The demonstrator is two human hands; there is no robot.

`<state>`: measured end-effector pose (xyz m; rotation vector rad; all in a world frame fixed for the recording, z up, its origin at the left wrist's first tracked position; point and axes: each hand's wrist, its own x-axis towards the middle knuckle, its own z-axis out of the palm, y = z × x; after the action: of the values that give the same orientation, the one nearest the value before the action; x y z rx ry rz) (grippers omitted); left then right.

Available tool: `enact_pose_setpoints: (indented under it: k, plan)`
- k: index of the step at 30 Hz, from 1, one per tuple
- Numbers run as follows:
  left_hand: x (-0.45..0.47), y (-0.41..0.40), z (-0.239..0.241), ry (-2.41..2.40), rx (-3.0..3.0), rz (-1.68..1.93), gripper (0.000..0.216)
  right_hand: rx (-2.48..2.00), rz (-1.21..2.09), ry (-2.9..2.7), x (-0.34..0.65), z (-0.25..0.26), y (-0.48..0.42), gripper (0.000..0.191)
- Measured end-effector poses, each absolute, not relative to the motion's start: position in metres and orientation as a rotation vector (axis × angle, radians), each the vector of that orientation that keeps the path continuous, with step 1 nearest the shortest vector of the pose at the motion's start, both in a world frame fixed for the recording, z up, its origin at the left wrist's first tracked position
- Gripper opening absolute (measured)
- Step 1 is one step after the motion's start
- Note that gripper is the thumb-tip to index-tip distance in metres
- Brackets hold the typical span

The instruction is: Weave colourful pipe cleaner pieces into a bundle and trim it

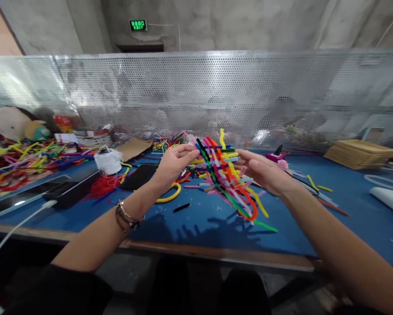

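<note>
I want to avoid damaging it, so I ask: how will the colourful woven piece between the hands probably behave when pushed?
The woven piece probably bends rather than snaps: its orange strip curves round at the bottom. It seems light for its size, as its strips look thin and fuzzy. The green end sticks out, so it might catch.

I sit in what appears to be a craft workshop, at a blue-topped bench [363, 188] facing a bare concrete wall [248, 26] with a green exit sign [137, 25]. A perforated metal screen [196, 78] runs along the far edge. Heaps of bright fuzzy stems [29, 157] spread to my left, near red yarn [103, 186] and a white roll of thread [107, 162], while short pieces [182, 208] lie ahead; a woven piece [217, 164] of such stems shows between my left hand [176, 161] and right hand [263, 170].
</note>
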<state>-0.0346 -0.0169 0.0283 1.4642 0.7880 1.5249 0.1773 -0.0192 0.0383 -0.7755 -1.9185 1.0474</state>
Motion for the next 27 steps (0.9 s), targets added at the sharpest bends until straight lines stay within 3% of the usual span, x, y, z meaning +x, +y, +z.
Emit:
enact_pose_setpoints:
  k: [5, 15, 23, 27]
  plan:
    - [-0.032, -0.019, 0.033, 0.778, 1.618, 1.542, 0.019, -0.852, 0.859, -2.048, 0.164, 0.056, -0.032, 0.021]
    - [-0.046, -0.029, 0.041, 0.807, 1.751, 1.645, 0.013, -0.760, 0.827, -1.995, 0.159, 0.047, -0.031, 0.019]
    - [-0.040, -0.038, 0.043, 0.873, 1.822, 1.584, 0.013, -0.825, 0.220, -1.908, 0.151, 0.045, -0.040, 0.034]
    - [-0.041, -0.037, 0.044, 0.925, 1.936, 1.604, 0.014, -0.758, 0.208, -1.915, 0.148, 0.046, -0.039, 0.033]
